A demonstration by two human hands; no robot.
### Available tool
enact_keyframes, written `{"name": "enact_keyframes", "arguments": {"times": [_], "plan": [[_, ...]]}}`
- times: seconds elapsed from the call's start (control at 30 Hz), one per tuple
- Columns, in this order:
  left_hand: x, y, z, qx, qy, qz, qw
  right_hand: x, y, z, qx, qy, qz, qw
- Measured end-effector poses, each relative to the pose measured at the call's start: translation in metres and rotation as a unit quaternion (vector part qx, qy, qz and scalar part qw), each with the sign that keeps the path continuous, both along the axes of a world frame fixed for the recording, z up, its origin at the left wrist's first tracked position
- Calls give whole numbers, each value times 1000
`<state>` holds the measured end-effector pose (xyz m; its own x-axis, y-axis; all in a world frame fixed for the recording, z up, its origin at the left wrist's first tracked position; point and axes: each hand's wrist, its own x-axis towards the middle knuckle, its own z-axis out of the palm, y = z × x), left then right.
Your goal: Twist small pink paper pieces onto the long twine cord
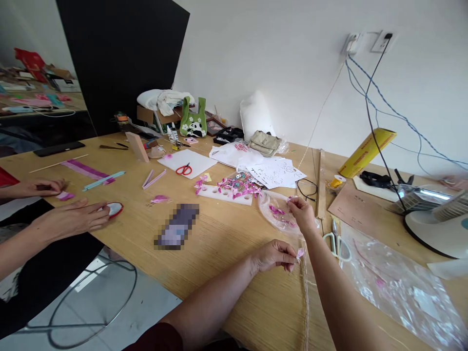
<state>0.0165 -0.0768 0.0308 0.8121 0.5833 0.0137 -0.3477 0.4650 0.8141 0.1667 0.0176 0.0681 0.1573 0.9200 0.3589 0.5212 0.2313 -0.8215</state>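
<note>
- The left hand (275, 255) was closed in a pinch on one pink petal piece (300, 253), which stood out to the right of its fingertips, its short long axis near upright and leaning slightly right.
- The right hand (304, 214) had its fingertips drawn together over the clear plastic bag (263, 210); a pink bit showed there, but whether it was gripped could not be told.
- The bag lay on the desk (215, 263), beyond the left hand and nearer the right; the petal piece was on the person's side of it.
- Counted: one bag, with several overlapping pink pieces (277, 211); one white foam block (206, 190); two pairs of scissors, red-handled (184, 169) and white-handled (336, 243); two co-worker's hands (75, 220) at far left.
</note>
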Motion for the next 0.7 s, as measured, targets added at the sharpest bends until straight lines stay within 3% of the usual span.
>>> {"name": "enact_keyframes", "arguments": {"times": [0.2,0.43,0.7], "plan": [[-1,1,-2,-13,5,40,999,6,-35,15,-9,232,13,973],[-4,5,-1,-12,1,100,995,15,-90,31,43,276,8,960],[-4,7,1,-21,13,144,989,7,-128,21,46,267,37,962]]}}
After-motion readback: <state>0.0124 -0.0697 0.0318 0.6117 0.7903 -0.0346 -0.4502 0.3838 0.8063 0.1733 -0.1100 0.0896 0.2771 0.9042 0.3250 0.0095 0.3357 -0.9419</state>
